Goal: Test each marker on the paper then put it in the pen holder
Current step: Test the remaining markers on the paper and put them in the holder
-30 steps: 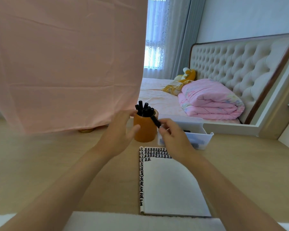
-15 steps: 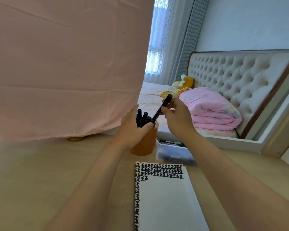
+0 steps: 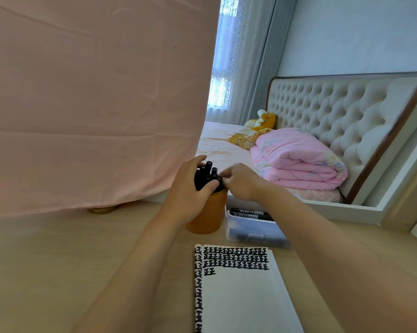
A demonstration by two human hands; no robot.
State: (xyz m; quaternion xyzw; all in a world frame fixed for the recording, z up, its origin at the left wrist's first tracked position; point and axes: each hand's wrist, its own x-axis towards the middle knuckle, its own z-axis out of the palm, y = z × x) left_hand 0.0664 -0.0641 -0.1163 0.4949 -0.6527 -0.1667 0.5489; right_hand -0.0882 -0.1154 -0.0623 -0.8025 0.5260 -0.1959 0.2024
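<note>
Our left hand (image 3: 188,188) curled its fingers and thumb round the bundle of black markers (image 3: 208,173) standing in the orange cylindrical pen holder (image 3: 209,212) just below them. Our right hand (image 3: 241,181) had bent fingertips (image 3: 226,174) on the marker tops; whether they pinched one, we could not tell. The white paper pad (image 3: 238,296) lay nearer to us than the fingers.

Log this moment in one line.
step: stowing | left hand: grips markers in pen holder | right hand: fingertips at marker tops, grip unclear | paper: test marks on top rows
</note>
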